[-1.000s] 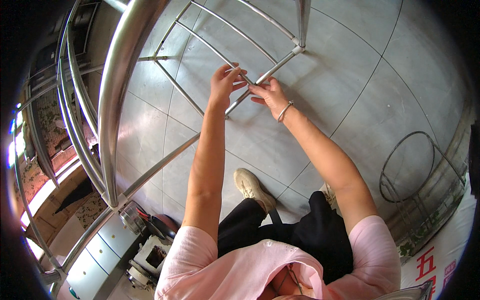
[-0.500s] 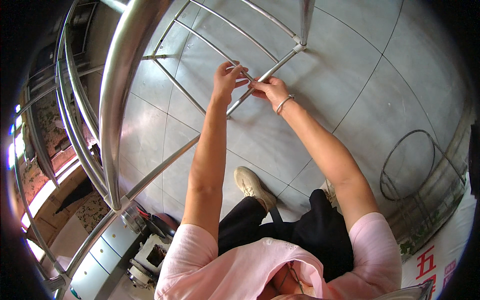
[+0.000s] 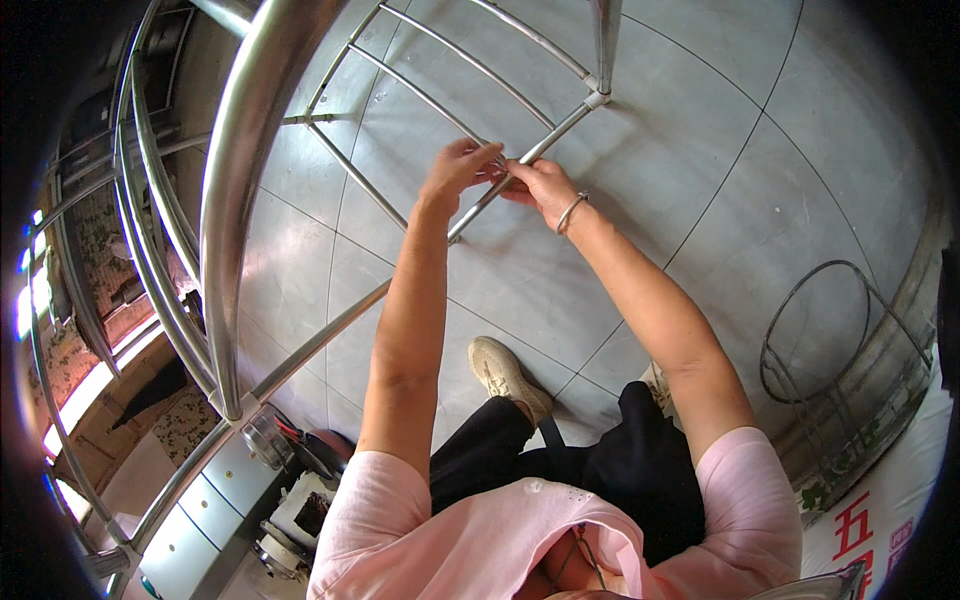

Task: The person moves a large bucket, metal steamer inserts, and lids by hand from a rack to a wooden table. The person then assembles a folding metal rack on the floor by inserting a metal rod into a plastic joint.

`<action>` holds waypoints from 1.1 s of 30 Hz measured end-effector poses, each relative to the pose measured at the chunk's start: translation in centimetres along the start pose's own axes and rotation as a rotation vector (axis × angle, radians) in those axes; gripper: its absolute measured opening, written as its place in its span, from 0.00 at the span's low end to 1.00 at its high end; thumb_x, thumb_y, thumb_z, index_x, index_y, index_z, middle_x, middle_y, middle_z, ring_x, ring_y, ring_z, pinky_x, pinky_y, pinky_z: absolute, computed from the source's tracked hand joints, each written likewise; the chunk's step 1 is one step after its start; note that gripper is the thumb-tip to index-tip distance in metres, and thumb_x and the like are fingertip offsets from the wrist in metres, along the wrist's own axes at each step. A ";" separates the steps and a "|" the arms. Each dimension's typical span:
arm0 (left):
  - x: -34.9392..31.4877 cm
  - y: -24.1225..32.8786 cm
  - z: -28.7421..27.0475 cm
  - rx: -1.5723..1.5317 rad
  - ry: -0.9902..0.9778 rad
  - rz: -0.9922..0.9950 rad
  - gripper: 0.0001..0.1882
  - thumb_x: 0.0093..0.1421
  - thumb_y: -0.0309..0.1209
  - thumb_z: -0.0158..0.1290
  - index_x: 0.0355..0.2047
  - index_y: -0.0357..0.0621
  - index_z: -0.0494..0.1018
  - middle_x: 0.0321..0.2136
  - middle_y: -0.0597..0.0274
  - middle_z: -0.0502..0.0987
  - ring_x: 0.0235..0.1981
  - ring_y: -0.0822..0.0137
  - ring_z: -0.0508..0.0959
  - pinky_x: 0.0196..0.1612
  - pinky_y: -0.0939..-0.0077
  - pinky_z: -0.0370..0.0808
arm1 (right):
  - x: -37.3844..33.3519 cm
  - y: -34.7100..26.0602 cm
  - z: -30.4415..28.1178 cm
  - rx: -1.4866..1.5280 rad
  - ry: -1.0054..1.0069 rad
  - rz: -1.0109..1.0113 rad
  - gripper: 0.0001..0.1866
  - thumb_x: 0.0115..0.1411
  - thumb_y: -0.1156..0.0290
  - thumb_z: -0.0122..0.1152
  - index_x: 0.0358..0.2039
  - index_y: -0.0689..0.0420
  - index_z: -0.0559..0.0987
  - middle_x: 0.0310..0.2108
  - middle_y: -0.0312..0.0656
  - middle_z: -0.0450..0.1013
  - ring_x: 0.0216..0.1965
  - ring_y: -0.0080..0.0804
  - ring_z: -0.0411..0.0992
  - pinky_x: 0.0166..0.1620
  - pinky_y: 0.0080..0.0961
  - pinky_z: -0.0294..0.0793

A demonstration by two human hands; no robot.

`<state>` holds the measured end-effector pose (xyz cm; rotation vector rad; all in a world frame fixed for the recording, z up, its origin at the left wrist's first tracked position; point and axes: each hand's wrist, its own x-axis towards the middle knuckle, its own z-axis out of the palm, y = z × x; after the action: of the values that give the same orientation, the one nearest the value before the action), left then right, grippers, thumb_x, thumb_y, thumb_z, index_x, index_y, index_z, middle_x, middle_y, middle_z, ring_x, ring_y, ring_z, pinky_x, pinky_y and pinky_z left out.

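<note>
Both hands work at one joint of a silver metal rack, where a thin metal rod [image 3: 415, 88] meets a thicker metal tube [image 3: 571, 122]. My left hand [image 3: 462, 172] is closed around the rod's near end, thumb on top and fingers curled below. On the other side of the joint, my right hand [image 3: 540, 187] pinches the tube, a bracelet [image 3: 571, 212] at its wrist. The fingertips of both hands almost meet, and they hide the joint itself. Any small part between them is too hidden to make out.
A thick upright metal post [image 3: 236, 200] rises close on the left, with a crossbar [image 3: 330, 335] running from its foot. At right a wire loop [image 3: 765, 350] stands near the wall by a white sack [image 3: 885, 510]. Lower left are white drawers [image 3: 200, 515] and a motor-like machine [image 3: 268, 437].
My left hand has slid toward the joint, down and right along the rod, and its fingers have curled in. The right hand has hardly moved.
</note>
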<state>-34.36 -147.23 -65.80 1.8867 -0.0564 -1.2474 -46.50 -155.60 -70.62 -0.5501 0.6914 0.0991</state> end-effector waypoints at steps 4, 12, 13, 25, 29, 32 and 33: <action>0.2 -0.1 0.5 0.104 0.032 -0.037 0.14 0.53 0.35 0.52 0.34 0.36 0.71 0.30 0.59 0.75 0.33 0.67 0.75 0.39 0.75 0.74 | 0.0 -0.2 0.7 -0.078 0.065 0.035 0.12 0.60 0.62 0.46 0.39 0.56 0.68 0.36 0.37 0.70 0.36 0.27 0.72 0.40 0.27 0.75; -0.3 0.5 0.3 0.121 -0.008 -0.071 0.14 0.53 0.35 0.53 0.29 0.32 0.73 0.27 0.53 0.76 0.29 0.65 0.78 0.39 0.75 0.75 | -1.2 -1.6 1.7 -0.097 -0.004 0.119 0.14 0.64 0.58 0.37 0.40 0.54 0.66 0.36 0.39 0.69 0.38 0.30 0.71 0.43 0.28 0.75; -0.4 0.5 0.2 0.125 -0.004 -0.063 0.14 0.53 0.35 0.54 0.29 0.33 0.73 0.26 0.53 0.76 0.28 0.65 0.78 0.39 0.75 0.75 | -1.2 -1.5 1.8 -0.091 0.005 0.119 0.14 0.64 0.58 0.37 0.40 0.54 0.66 0.36 0.39 0.70 0.38 0.30 0.71 0.42 0.28 0.75; -0.3 1.2 0.3 0.200 -0.070 -0.155 0.16 0.52 0.36 0.54 0.33 0.33 0.72 0.31 0.53 0.76 0.33 0.65 0.77 0.41 0.73 0.74 | -0.4 -1.0 1.1 -0.112 0.023 0.103 0.16 0.64 0.60 0.36 0.39 0.59 0.66 0.34 0.42 0.71 0.37 0.30 0.72 0.41 0.28 0.75; 0.2 0.3 -0.2 0.303 -0.055 -0.182 0.17 0.53 0.38 0.52 0.34 0.35 0.71 0.33 0.55 0.75 0.36 0.64 0.76 0.44 0.73 0.72 | -0.4 -1.5 1.6 -0.104 -0.005 0.145 0.16 0.64 0.62 0.35 0.38 0.61 0.67 0.35 0.43 0.71 0.37 0.31 0.73 0.41 0.28 0.75; 0.1 0.1 -0.2 0.329 -0.038 -0.168 0.16 0.54 0.38 0.51 0.34 0.36 0.71 0.33 0.55 0.75 0.37 0.64 0.75 0.45 0.72 0.71 | -0.2 -1.4 1.8 -0.088 -0.008 0.136 0.15 0.62 0.62 0.37 0.40 0.62 0.64 0.32 0.43 0.72 0.33 0.30 0.74 0.37 0.27 0.78; 0.0 0.0 -0.1 0.318 -0.048 -0.151 0.16 0.54 0.39 0.50 0.34 0.36 0.71 0.33 0.55 0.75 0.37 0.64 0.75 0.45 0.72 0.71 | 0.0 -1.2 1.7 -0.080 -0.008 0.123 0.15 0.62 0.62 0.38 0.41 0.62 0.63 0.31 0.43 0.72 0.30 0.30 0.74 0.35 0.27 0.79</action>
<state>-34.30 -147.18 -65.84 2.1647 -0.1478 -1.4541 -45.20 -155.77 -68.97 -0.5828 0.7157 0.2448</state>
